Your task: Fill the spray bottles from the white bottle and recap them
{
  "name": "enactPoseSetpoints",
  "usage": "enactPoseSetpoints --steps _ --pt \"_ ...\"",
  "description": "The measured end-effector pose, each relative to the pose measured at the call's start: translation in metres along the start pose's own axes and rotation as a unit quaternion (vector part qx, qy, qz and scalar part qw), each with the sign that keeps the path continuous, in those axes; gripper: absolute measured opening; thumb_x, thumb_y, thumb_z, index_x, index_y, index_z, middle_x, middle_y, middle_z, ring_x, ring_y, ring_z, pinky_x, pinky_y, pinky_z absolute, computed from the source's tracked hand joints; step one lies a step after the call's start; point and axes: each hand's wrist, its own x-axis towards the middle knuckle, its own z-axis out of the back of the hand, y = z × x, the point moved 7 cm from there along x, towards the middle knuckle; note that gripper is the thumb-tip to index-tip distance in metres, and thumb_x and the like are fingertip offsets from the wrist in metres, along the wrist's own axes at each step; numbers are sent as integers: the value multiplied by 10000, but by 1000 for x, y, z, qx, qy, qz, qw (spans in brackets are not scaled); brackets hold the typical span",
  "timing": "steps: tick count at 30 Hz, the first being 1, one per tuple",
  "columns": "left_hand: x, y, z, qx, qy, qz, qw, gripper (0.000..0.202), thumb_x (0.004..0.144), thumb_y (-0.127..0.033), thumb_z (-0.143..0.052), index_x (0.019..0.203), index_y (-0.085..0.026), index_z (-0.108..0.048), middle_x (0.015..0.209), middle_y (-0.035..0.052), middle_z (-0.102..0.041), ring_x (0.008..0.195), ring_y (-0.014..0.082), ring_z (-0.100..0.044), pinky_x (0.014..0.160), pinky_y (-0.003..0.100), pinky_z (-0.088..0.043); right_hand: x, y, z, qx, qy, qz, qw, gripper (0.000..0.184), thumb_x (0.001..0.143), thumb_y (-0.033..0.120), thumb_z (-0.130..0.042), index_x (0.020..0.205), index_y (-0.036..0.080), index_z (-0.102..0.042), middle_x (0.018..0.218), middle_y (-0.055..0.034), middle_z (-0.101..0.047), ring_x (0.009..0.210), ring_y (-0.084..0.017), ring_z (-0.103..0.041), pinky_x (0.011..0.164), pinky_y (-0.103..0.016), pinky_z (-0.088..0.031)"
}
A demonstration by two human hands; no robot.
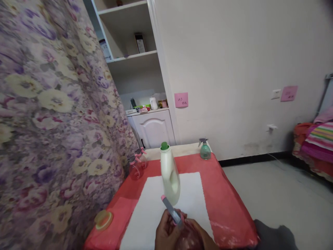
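My left hand point(166, 231) and my right hand point(201, 236) are wrapped together round a pink see-through spray bottle point(187, 238) at the near edge of the table. Its grey and pink spray head point(170, 208) points up and away from me. Just beyond stands a tall white bottle with a green cap point(169, 173), upright on a white cloth point(153, 208). The fingers of both hands are curled and partly cut off by the picture's bottom edge.
A red cover point(229, 194) lies over the table. Two pink spray bottles point(137, 165) stand at the far left, a green spray bottle point(205, 149) at the far right, a round yellow lid point(103, 219) at the near left. A flowered curtain point(52, 121) hangs left.
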Motion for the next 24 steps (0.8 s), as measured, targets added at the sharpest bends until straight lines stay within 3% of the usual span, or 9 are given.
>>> enactPoseSetpoints --steps 5,10,15,19,24 --pt "-1 -4 2 -10 -17 -12 1000 422 545 -443 -868 832 -196 -682 777 28 -717 743 191 -643 691 277 -483 -1 -4 3 -57 -5 -20 998 628 655 584 -759 1162 247 -608 1150 -74 -662 1169 -309 -566 1053 -421 -376" --pt "0 -21 7 14 -21 -43 999 373 589 -419 -847 836 -191 -685 801 25 -715 681 156 -609 591 236 -456 -4 -3 3 -122 -13 -28 992 641 642 595 -763 1145 230 -606 1146 -85 -665 1127 -324 -584 1018 -428 -405" --pt "-2 -42 11 7 -49 -52 997 425 601 -422 -842 920 -193 -679 809 27 -730 768 198 -662 725 289 -513 -5 -1 3 -146 13 -14 989 756 577 585 -803 1205 233 -572 1192 -91 -639 1154 -346 -556 1031 -449 -389" --pt "-7 -68 14 30 -57 -78 995 440 629 -432 -819 971 -197 -673 833 34 -735 730 199 -667 732 310 -535 -5 0 5 -146 10 -19 989 801 522 580 -826 1199 233 -577 1175 -78 -641 1149 -356 -553 1031 -459 -383" --pt "-13 -83 21 70 -58 -83 992 462 615 -451 -825 980 -200 -694 920 51 -747 784 208 -680 769 299 -547 -9 6 3 -173 7 -21 985 754 574 508 -795 1234 233 -553 1175 -70 -646 1128 -340 -566 1007 -434 -404"
